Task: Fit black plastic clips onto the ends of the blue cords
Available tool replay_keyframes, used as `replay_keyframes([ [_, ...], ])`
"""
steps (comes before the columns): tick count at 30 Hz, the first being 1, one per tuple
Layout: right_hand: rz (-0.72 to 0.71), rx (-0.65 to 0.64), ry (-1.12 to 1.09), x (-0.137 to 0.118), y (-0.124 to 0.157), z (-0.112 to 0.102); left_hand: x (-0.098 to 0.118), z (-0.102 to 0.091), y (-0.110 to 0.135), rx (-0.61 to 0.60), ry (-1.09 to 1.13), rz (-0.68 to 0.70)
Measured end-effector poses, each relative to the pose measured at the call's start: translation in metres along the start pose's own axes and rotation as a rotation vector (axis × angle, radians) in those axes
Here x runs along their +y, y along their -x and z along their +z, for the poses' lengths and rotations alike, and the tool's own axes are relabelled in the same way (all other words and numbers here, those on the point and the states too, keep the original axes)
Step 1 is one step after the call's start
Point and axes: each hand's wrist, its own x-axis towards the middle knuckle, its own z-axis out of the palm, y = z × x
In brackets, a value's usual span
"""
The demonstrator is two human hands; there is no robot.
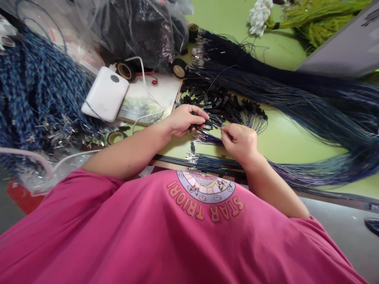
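Observation:
My left hand (187, 119) is closed around a small black plastic connector (208, 124), part of which shows below the fingertips. Thumb and index finger of my right hand (240, 142) pinch a thin wire (218, 126) whose tip points at that connector. Whether the tip is inside the connector is too small to tell. Just beyond both hands lies a heap of black connectors (219, 103). Beneath my right hand runs a small bundle of dark wires (211, 139) with metal ends. A larger bundle of blue wires (219, 162) lies nearer my body.
A white power bank (106, 94) with a cable lies on a notebook (142, 103) at left, near rolls of black tape (180, 68). Twisted blue wires (38, 79) are piled far left. Long dark wires (281, 85) cross the green table (296, 138). Yellow-green wires (319, 23) lie behind.

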Motion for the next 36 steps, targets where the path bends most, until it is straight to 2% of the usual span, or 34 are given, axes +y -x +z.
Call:
replay_keyframes([
  [7,0.046,-0.041,0.033,0.001,-0.001,0.000,-0.001,0.001,0.001,0.011,-0.012,0.053],
  [11,0.068,-0.070,0.040,0.001,-0.001,0.002,-0.001,0.003,0.003,0.015,-0.092,0.073],
  [16,0.085,-0.137,0.000,-0.007,0.001,0.008,-0.009,0.007,0.004,-0.019,-0.207,0.182],
  [19,0.139,-0.145,-0.132,-0.009,-0.001,0.007,-0.009,0.008,0.005,-0.030,-0.230,0.167],
  [24,0.341,-0.216,-0.498,0.005,-0.010,-0.002,0.005,0.001,0.008,-0.046,-0.253,0.108],
  [26,0.321,-0.283,-0.469,0.013,-0.013,-0.003,0.009,-0.002,0.009,-0.054,-0.273,0.081],
  [30,0.155,-0.454,-0.220,0.016,-0.013,0.003,0.009,-0.005,0.007,-0.125,-0.319,0.056],
  [36,0.171,-0.392,-0.182,0.009,-0.010,0.003,0.008,-0.010,0.004,-0.145,-0.304,0.071],
])
